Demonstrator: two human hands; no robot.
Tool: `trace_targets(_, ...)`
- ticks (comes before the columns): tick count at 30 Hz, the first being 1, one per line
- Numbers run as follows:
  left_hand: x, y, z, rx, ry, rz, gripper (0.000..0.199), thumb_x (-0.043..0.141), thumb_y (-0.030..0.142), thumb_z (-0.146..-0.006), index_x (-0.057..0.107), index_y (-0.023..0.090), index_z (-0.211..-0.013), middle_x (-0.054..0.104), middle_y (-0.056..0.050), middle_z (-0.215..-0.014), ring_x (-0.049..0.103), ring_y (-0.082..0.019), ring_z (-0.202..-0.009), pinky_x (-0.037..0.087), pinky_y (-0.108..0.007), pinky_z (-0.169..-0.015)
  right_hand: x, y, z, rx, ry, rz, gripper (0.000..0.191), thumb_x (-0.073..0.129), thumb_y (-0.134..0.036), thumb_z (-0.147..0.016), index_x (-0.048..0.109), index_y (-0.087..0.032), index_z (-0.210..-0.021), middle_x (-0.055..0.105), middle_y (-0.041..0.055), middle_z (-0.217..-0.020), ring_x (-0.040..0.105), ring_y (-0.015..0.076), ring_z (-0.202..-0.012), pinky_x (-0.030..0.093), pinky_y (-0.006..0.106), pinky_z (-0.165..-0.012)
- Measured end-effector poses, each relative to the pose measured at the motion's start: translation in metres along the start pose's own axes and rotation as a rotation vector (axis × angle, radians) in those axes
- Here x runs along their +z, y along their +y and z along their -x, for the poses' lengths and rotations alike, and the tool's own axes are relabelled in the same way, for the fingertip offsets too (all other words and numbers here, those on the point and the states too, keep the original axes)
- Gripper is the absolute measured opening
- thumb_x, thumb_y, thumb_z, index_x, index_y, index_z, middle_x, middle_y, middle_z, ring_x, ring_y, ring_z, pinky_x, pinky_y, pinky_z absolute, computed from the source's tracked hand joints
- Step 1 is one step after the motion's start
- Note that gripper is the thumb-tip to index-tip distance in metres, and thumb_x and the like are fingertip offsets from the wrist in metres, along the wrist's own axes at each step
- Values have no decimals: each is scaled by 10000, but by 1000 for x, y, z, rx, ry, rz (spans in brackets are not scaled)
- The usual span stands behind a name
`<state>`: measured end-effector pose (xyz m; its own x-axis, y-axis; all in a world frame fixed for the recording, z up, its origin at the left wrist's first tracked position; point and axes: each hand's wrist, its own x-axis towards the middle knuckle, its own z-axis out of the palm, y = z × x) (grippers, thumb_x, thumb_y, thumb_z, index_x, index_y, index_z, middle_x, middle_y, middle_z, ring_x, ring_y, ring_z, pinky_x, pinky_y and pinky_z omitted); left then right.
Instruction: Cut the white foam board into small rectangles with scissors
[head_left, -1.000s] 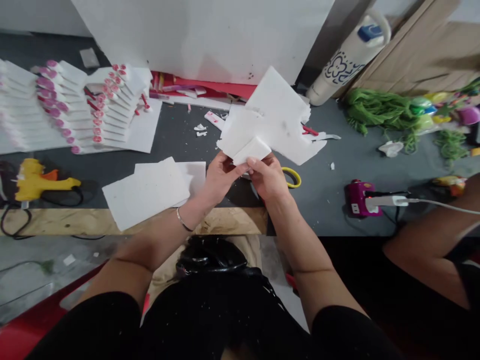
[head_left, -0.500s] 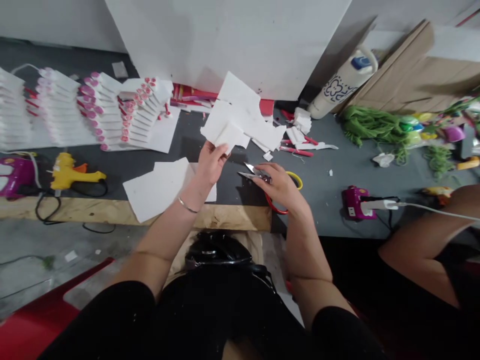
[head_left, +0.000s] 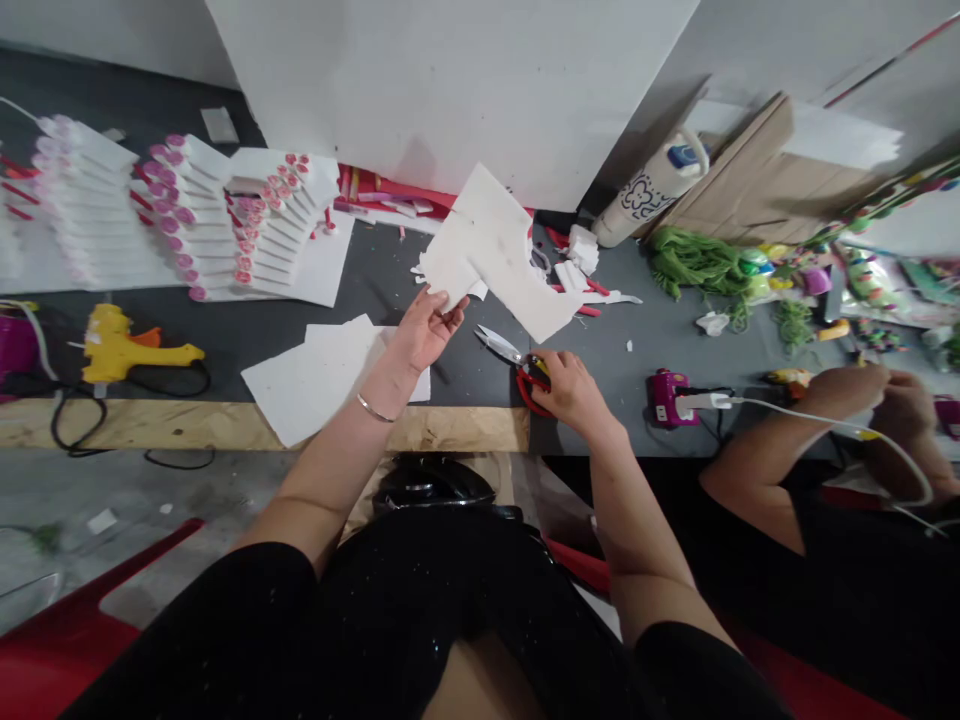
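Note:
My left hand (head_left: 429, 330) pinches the lower edge of an irregular white sheet (head_left: 495, 240), which has a curved cut-out on its right side. It is raised above the dark tabletop. My right hand (head_left: 566, 388) is wrapped around the red and yellow handles of a pair of scissors (head_left: 501, 345). Their blades point up and left, nearly closed, just below the white sheet and apart from it. White sheets (head_left: 322, 370) lie overlapped on the table under my left forearm.
Pink flower-tipped sticks (head_left: 266, 220) line boards at left, behind a yellow glue gun (head_left: 142, 345). A white tumbler (head_left: 649, 190), green yarn (head_left: 694, 260) and a purple power adapter (head_left: 670, 397) stand to the right. A co-worker's hands (head_left: 889, 395) are beyond, with a white cable nearby.
My right hand has moved from around the scissors' pivot to their handles, and the blades have come closer together. The white sheet has turned and its right part hangs lower. The view has swung right.

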<state>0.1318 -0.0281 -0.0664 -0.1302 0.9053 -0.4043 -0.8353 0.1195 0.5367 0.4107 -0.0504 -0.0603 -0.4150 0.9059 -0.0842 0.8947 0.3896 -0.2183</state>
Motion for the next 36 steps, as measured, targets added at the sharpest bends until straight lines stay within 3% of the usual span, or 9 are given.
trace_targets(4,2,1,3,-39,56,31,205,839,121,-777,659,208,-822,775,-35,-952,799,-212,-1063,604,-263,-818,-7,9,0,11,19,-168,480,652,-168,-803,712,-172,-1279,737,177,-1096,718,350,-1041,612,500,-963)
trace_targets(9,3,6,5,-96,110,88,196,792,104,-869,653,190,-762,770,-43,-933,795,-203,-1122,602,-220,-777,-15,18,27,210,-50,-871,522,799,-387,-802,674,-244,-1288,737,61,-1029,723,228,-914,621,391,-840)
trace_targets(12,2,7,4,-129,129,97,216,781,131,-891,642,199,-740,772,-48,-927,794,-197,-1115,601,-214,-770,-15,3,45,242,-164,-1252,708,959,-436,-687,673,-277,-1315,688,-3,-906,632,163,-732,548,306,-661)
trace_targets(15,3,7,3,-91,114,46,220,831,143,-824,638,212,-744,757,-30,-886,802,-201,-1074,595,-236,-776,-14,-24,54,243,-292,-1464,678,926,-472,-780,657,-290,-1375,625,-41,-793,571,147,-636,476,287,-577)
trace_targets(18,4,9,5,-5,86,-2,246,879,142,-739,651,221,-785,767,-5,-885,812,-183,-959,582,-255,-769,-16,-48,54,256,-337,-1468,598,888,-500,-847,648,-296,-1355,646,-18,-847,660,185,-762,549,327,-707)
trace_targets(21,3,16,10,122,34,-95,307,927,190,-689,664,232,-842,804,-2,-949,815,-181,-924,588,-268,-795,-21,-59,48,182,-295,-1426,642,840,-717,-825,635,-312,-1279,645,8,-959,674,208,-882,569,354,-838)
trace_targets(25,-1,28,20,277,-46,-277,429,1005,325,-644,716,244,-951,831,-17,-1017,816,-205,-959,619,-281,-813,-19,-60,37,40,-272,-1212,825,694,-948,-777,602,-268,-1235,605,9,-917,589,204,-819,507,341,-756)
trace_targets(31,-3,33,35,373,-131,-472,526,1032,435,-655,776,233,-1068,848,-60,-1140,806,-217,-1027,669,-308,-892,-7,-67,17,73,-129,-1217,937,667,-1000,-736,625,-233,-1272,580,-13,-855,518,186,-765,446,342,-721)
trace_targets(36,2,34,43,355,-141,-606,579,1019,455,-685,787,245,-1171,852,-68,-1136,811,-257,-1102,673,-361,-975,-6,-71,12,131,-172,-1380,968,790,-938,-666,689,-200,-1283,657,13,-878,572,180,-765,476,344,-736)
